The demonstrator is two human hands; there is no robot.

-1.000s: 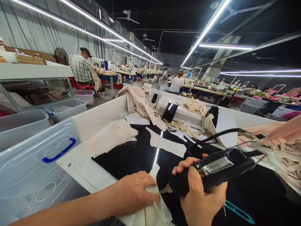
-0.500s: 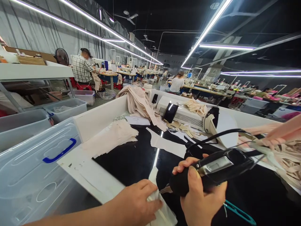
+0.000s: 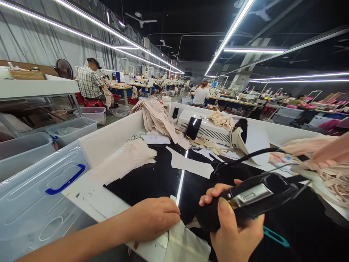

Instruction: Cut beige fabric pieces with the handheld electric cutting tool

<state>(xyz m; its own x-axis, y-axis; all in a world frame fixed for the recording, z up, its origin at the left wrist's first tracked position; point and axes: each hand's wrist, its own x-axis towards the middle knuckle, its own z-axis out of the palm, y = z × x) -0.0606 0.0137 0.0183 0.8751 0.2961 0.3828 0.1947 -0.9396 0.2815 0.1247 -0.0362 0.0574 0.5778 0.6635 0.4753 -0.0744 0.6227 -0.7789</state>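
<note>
My right hand (image 3: 236, 225) is wrapped round a black corded hand tool (image 3: 245, 202) with a silver metal plate on its side. Its pale, flat tip points left, partly hidden by the tool's body. To the left, my left hand (image 3: 152, 218) has its fingers pressed together on a thin cream fabric piece (image 3: 185, 242). The fabric hangs toward me over the black board (image 3: 141, 185) and its white edge. Beyond my hands, a white curved pattern piece (image 3: 191, 163) lies flat on the board. A teal plastic tool (image 3: 276, 236) lies right of my right hand.
Stacked cream fabric (image 3: 125, 160) lies at the left, with draped fabric (image 3: 155, 116) behind. A white slotted machine (image 3: 209, 127) with a phone (image 3: 193, 128) against it stands at the back. The tool's cable (image 3: 251, 154) arches right. A clear bin (image 3: 32, 189) stands left; co-workers sit beyond.
My left hand has shifted slightly up and left, now covering most of the narrow fabric end. The fabric spreads wider below it. My right hand keeps its hold on the tool.
</note>
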